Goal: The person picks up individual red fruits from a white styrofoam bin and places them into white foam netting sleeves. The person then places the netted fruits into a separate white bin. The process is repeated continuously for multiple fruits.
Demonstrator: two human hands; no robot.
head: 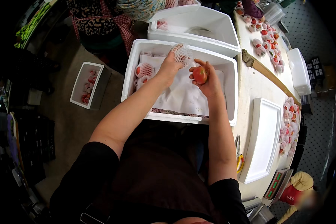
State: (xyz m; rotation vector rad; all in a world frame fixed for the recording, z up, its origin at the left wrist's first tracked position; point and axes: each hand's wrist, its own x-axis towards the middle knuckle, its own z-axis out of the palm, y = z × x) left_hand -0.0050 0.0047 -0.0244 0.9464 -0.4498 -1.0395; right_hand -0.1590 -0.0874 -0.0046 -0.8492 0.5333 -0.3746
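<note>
My left hand (168,68) grips a white foam fruit net (183,56) over the far half of an open polystyrene box (130,63). Just to its right, a red tomato (200,75) rests in the fingers of my right hand (212,82), outside the net. Sheets of white paper (182,98) cover most of the box's contents. Along the left side inside, tomatoes in foam nets (145,70) are exposed. More netted fruit shows under the paper at the near edge.
Another polystyrene box (193,37) stands directly behind. On the right-hand table (246,86) are a polystyrene lid (264,140), yellow-handled scissors (238,159), netted tomatoes (288,126) and a digital scale (275,183). A smaller box (93,86) sits on the floor. People stand nearby.
</note>
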